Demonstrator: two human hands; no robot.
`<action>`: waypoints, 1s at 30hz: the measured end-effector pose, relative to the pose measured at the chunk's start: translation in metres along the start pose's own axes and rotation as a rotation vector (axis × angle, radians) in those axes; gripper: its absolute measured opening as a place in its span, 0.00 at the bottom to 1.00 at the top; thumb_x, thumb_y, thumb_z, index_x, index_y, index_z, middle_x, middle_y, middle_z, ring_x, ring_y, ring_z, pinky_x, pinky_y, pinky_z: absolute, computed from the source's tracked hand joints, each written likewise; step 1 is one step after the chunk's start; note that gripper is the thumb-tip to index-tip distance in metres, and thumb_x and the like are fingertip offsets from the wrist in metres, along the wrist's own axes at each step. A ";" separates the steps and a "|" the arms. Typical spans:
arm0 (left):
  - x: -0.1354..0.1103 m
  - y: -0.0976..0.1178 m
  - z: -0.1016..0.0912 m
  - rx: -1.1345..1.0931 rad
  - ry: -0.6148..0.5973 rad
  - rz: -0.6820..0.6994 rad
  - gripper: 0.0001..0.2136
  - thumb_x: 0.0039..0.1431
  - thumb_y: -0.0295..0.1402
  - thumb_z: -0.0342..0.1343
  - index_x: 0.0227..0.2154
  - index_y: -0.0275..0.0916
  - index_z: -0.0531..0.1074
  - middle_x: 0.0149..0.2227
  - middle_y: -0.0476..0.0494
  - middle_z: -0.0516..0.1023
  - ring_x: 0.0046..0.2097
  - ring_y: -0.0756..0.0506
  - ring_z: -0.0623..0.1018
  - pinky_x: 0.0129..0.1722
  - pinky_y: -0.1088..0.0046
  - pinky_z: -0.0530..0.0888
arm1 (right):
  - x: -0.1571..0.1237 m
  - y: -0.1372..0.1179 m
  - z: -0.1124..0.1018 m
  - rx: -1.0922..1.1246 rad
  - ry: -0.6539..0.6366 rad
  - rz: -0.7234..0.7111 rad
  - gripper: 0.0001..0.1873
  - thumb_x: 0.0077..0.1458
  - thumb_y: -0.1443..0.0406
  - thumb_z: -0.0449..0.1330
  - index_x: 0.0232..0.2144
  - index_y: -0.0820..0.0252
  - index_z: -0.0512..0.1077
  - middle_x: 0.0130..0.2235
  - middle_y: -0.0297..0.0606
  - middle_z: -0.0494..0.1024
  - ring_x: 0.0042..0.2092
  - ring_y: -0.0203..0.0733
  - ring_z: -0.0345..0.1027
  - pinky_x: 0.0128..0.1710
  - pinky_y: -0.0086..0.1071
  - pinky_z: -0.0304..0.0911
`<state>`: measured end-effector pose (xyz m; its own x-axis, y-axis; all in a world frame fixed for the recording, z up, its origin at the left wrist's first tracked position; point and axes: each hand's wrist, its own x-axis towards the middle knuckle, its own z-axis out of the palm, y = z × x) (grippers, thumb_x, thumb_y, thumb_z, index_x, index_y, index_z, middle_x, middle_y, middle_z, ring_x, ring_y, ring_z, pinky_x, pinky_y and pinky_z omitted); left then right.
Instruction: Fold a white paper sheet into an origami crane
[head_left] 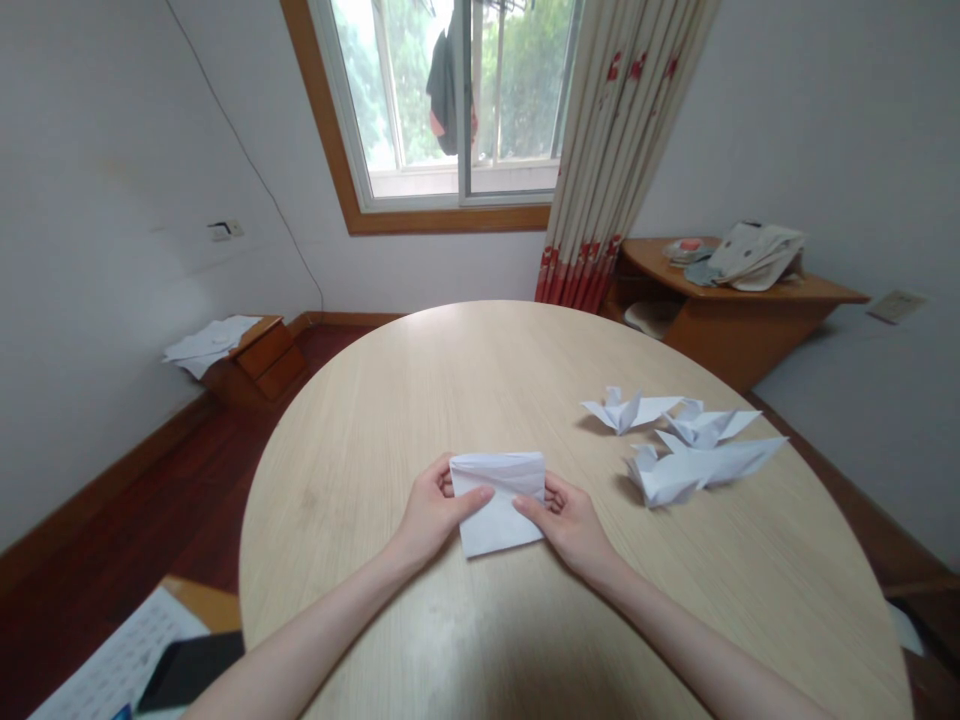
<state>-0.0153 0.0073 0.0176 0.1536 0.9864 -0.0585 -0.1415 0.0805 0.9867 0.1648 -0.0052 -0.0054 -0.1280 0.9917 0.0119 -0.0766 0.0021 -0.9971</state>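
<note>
A folded sheet of white paper [499, 520], roughly square with creases along its upper part, is held up over the table's near middle. My left hand [437, 503] grips its left side, thumb across the front and fingers curled behind. On the right side, my right hand [570, 515] pinches it the same way, with its thumb pressed on the front face. The fingertips behind the paper are hidden. To the right of my hands lie three folded white paper cranes: one at the back [626, 412], one in the middle [705, 428] and a nearer one [697, 470].
The round wooden table [345, 450] fills the middle. Lower left are a printed sheet [112, 660] and a black phone-like object [191, 668]. Papers lie on a low cabinet [259, 355] at left. A corner desk [750, 320] with a cloth bag stands beyond the table, beside the curtain [607, 150].
</note>
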 end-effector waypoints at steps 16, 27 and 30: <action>-0.001 0.000 -0.002 0.139 -0.017 -0.005 0.18 0.44 0.46 0.64 0.24 0.32 0.76 0.24 0.44 0.77 0.26 0.49 0.72 0.26 0.75 0.66 | 0.001 -0.002 -0.004 -0.217 -0.082 -0.013 0.16 0.48 0.54 0.61 0.32 0.62 0.74 0.30 0.38 0.78 0.29 0.40 0.69 0.27 0.31 0.63; 0.000 0.005 -0.005 0.383 -0.046 0.013 0.11 0.43 0.41 0.63 0.21 0.36 0.77 0.21 0.47 0.76 0.24 0.50 0.70 0.24 0.76 0.64 | -0.005 -0.007 -0.004 -0.284 0.021 -0.122 0.21 0.53 0.48 0.57 0.26 0.60 0.69 0.23 0.32 0.69 0.25 0.36 0.61 0.22 0.27 0.55; -0.001 0.003 -0.005 0.417 -0.085 0.006 0.12 0.44 0.41 0.62 0.21 0.36 0.77 0.20 0.48 0.75 0.24 0.50 0.69 0.24 0.76 0.63 | -0.006 -0.004 -0.003 -0.280 0.122 -0.159 0.18 0.52 0.50 0.58 0.28 0.59 0.69 0.25 0.33 0.71 0.26 0.37 0.64 0.23 0.28 0.57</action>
<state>-0.0203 0.0075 0.0203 0.2365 0.9700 -0.0566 0.2623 -0.0076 0.9650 0.1690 -0.0106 -0.0014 -0.0162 0.9842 0.1765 0.1901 0.1763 -0.9658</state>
